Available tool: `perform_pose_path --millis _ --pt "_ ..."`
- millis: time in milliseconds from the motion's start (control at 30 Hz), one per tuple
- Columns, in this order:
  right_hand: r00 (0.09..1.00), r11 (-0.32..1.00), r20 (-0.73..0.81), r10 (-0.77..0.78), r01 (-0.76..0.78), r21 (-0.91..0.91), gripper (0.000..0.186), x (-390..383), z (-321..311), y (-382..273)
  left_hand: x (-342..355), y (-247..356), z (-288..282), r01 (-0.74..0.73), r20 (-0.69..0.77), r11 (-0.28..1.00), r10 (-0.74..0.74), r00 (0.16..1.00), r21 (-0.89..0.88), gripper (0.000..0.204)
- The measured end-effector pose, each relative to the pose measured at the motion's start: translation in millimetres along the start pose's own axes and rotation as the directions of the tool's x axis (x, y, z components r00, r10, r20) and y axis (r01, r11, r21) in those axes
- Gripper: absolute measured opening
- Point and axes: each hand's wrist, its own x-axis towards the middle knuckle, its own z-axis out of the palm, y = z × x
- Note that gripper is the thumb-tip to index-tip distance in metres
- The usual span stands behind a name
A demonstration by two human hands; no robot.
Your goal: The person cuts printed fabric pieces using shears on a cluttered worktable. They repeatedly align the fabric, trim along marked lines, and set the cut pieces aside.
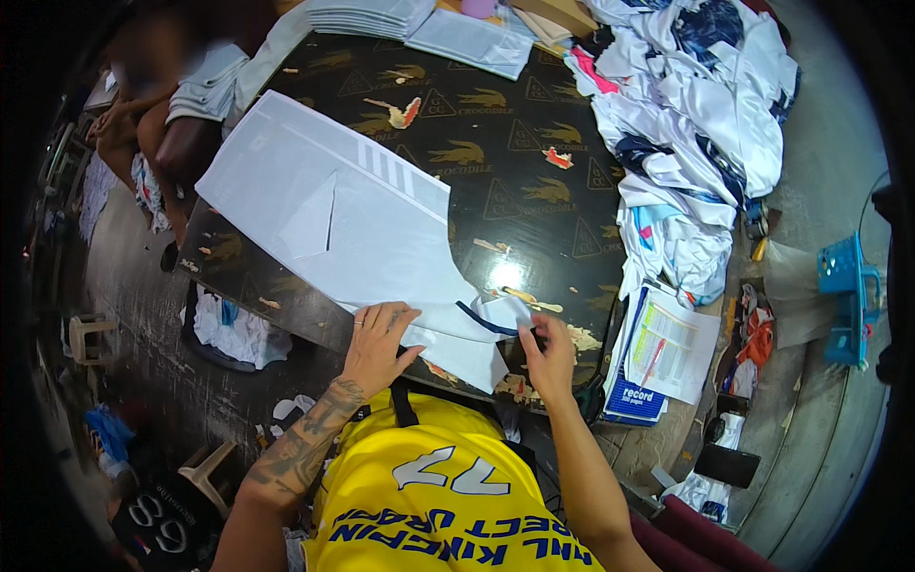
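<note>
Yellow shirt [429,496] of the wearer nearest. Left hand [379,343]: palm down at the near edge of the garment [381,243], fingers spread and extended, gripping nothing visible. Right hand [550,360]: thumb and forefinger drawn in at the end of a navy strip [484,322]; cannot tell whether they grip it or the cloth beside it. A pale flap [467,360] lies between the hands. Garment, pale grey, lies flat and slanted across the near left part of the dark table [515,214], its far end wider; white stripes along the far side, one dark slit near the middle. To the right: papers [679,338] with a red pen [654,362] on top. Beyond: white cloth heap [686,114]; folded stack [367,17] at the far edge.
</note>
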Motion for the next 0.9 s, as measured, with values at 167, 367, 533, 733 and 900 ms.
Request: perform_pose_path --millis 167,367,533,733,900 --pt "0.999 0.988 -0.053 -0.010 0.002 -0.151 0.050 35.4 19.3 10.6 35.0 1.6 12.5 0.145 0.020 0.988 -0.146 0.989 0.052 0.045" --pt "0.850 0.800 0.063 -0.523 0.515 -0.309 0.050 103.9 34.6 -8.7 15.7 3.4 6.2 -0.027 0.309 0.998 0.041 0.950 -0.051 0.037" --pt "0.873 0.672 0.245 -0.422 0.482 -0.562 0.048 51.2 -7.5 23.6 -9.5 12.3 6.4 -0.079 0.223 0.996 0.087 0.971 -0.042 0.040" --pt "0.989 0.968 -0.093 -0.115 0.091 -0.233 0.028 7.0 -16.6 17.4 -9.5 19.2 18.4 -0.086 0.178 0.995 0.094 0.979 -0.053 0.040" --pt "0.999 0.963 0.001 -0.043 0.042 -0.265 0.023 29.9 17.1 25.2 -14.3 13.5 31.6 -0.180 0.178 0.984 0.177 0.968 0.003 0.045"
